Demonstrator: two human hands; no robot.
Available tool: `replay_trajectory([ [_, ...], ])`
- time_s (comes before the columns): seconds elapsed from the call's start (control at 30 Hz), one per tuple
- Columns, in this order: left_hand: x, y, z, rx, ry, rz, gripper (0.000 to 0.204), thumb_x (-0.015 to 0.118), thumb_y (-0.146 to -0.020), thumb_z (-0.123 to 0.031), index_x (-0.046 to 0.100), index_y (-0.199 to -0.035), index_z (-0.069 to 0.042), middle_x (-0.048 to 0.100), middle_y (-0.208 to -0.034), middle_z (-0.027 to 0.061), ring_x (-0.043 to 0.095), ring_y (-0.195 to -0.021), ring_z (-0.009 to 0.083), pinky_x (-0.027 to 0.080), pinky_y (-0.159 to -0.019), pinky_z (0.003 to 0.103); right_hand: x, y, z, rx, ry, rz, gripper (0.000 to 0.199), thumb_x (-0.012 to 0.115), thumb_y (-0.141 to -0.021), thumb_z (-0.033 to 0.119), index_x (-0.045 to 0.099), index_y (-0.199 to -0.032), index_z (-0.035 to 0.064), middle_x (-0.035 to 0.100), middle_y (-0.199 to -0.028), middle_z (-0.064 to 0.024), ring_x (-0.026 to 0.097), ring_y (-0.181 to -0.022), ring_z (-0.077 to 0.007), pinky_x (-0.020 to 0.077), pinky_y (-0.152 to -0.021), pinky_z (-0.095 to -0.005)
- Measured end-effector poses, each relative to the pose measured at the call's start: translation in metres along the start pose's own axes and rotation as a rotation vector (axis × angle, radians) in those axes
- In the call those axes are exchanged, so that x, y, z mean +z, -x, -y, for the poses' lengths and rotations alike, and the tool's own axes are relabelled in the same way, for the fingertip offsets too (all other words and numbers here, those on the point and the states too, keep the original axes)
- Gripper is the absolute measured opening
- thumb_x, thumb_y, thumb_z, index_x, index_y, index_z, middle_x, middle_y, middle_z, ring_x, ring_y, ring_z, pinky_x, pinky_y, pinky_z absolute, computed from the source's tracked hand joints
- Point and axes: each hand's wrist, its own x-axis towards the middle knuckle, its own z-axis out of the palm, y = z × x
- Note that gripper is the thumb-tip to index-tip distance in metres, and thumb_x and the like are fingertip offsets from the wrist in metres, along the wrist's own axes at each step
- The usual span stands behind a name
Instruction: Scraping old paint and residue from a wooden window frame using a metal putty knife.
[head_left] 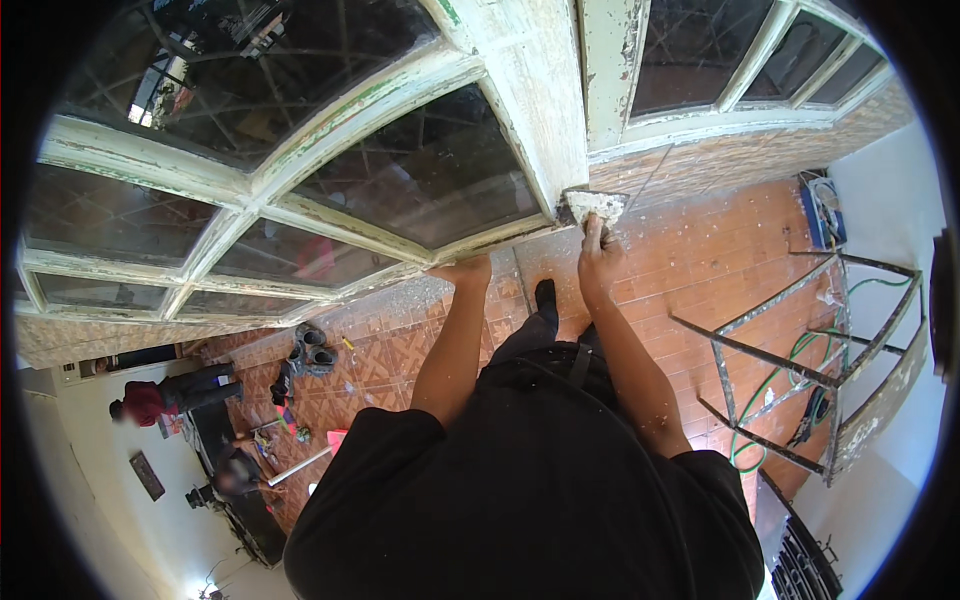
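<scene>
My right hand is closed round the handle of a putty knife, whose broad blade is smeared with whitish paint residue. The blade is at the lower corner of a window frame with worn, flaking cream and green paint; whether it touches the wood I cannot tell. My left hand is at the frame's lower rail, its fingers hidden behind or under the wood. Dark glass panes fill the frame.
A rusty metal stand with a green hose is on the right, near a blue box. Shoes lie on the tiled floor at left. Two people are farther left. Paint flakes litter the floor beneath the window.
</scene>
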Motion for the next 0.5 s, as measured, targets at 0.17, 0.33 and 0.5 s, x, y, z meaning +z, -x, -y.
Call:
replay_trajectory([
  [0.17, 0.000, 0.003, 0.001, 0.026, 0.012, 0.005, 0.102, 0.042, -0.063, -0.084, 0.031, -0.139, -0.018, 0.029, -0.144, 0.0043, 0.028, -0.132, 0.0260, 0.023, -0.108, 0.050, -0.012, 0.008, 0.001, -0.094, 0.092, -0.049, 0.037, 0.055, -0.092, 0.028, 0.066, -0.079, -0.0043, 0.050, -0.060, 0.0014, 0.039, -0.057, -0.0028, 0.0313, -0.049, -0.0229],
  [0.33, -0.015, -0.008, -0.004, -0.004, 0.044, -0.058, 0.101, 0.042, -0.063, -0.084, 0.031, -0.139, -0.017, 0.030, -0.143, 0.0048, 0.028, -0.132, 0.0262, 0.023, -0.108, 0.048, -0.015, 0.011, -0.019, -0.073, 0.019, -0.052, 0.038, 0.056, -0.091, 0.031, 0.068, -0.082, -0.0045, 0.051, -0.059, -0.0004, 0.044, -0.058, -0.0067, 0.0365, -0.051, -0.0267],
  [0.5, -0.004, -0.004, 0.006, 0.049, 0.000, -0.005, 0.098, 0.041, -0.065, -0.082, 0.033, -0.138, -0.018, 0.031, -0.142, 0.0049, 0.029, -0.131, 0.0257, 0.022, -0.109, 0.046, -0.008, 0.002, -0.007, -0.066, 0.196, 0.001, 0.039, 0.055, -0.092, 0.032, 0.067, -0.080, -0.0033, 0.051, -0.056, -0.0011, 0.044, -0.055, -0.0081, 0.0361, -0.050, -0.0285],
])
